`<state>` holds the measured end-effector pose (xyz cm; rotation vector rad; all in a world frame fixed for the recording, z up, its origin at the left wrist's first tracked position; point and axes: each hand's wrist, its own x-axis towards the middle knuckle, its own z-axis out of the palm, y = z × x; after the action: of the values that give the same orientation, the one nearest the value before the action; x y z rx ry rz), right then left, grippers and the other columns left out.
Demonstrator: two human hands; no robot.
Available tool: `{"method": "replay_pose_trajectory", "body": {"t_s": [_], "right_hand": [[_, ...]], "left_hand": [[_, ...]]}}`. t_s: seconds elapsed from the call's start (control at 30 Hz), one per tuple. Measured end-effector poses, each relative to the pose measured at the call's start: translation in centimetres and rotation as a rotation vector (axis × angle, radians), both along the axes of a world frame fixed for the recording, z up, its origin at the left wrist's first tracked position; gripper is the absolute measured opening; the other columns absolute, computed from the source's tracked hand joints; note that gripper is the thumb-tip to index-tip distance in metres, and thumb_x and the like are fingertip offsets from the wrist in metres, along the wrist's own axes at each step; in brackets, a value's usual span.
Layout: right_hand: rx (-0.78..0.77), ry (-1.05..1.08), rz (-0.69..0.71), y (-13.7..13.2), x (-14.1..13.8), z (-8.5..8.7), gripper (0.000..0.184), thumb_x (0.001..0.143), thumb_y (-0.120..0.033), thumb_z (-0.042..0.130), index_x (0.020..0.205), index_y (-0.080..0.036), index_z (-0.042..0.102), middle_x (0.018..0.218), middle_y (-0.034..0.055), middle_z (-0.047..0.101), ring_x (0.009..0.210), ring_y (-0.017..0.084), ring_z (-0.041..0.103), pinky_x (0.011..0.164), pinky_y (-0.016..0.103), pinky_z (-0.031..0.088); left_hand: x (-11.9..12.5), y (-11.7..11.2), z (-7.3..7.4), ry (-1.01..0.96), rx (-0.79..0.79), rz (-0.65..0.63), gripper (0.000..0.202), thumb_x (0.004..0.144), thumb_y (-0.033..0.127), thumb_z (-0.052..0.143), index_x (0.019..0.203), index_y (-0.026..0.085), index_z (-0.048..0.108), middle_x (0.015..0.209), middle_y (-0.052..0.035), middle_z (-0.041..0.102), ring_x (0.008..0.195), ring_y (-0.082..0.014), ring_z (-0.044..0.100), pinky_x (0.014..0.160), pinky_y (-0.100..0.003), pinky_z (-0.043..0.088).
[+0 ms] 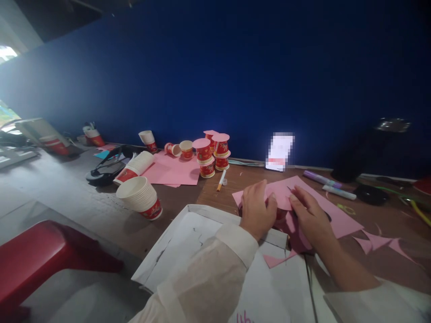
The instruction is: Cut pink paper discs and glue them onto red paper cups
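Observation:
My left hand is curled round the near left side of a red paper cup, mostly hidden by my hands. A pink paper disc covers the cup's top, and my left thumb rests by its edge. On the disc's right edge, the fingers of my right hand are closed in a pinch. Beneath them lies a pink paper sheet. A dark curved piece, perhaps a scissors handle, shows just behind my right hand. Further left stand stacked red cups with pink discs on and between them.
Nested paper cups stand at the left, near a red stool. A white box lid lies under my left arm. Markers, pink scraps and a phone lie or stand around. A blue partition closes the back.

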<state>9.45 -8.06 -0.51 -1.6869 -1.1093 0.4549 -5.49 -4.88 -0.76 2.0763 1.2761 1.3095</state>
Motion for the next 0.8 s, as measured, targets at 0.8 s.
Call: {"method": "replay_pose_trajectory", "body": {"t_s": [0.8], "right_hand": [[-0.037, -0.018, 0.070, -0.35, -0.15, -0.38, 0.074, 0.082, -0.061, 0.063, 0.144, -0.022, 0.058, 0.155, 0.0152, 0.057, 0.146, 0.034, 0.050, 0.120, 0.052, 0.042]], "left_hand": [[0.23, -0.67, 0.47, -0.092, -0.098, -0.021, 0.049, 0.094, 0.040, 0.063, 0.137, 0.017, 0.059, 0.142, -0.0178, 0.063, 0.139, -0.0334, 0.053, 0.120, -0.054, 0.039]]}}
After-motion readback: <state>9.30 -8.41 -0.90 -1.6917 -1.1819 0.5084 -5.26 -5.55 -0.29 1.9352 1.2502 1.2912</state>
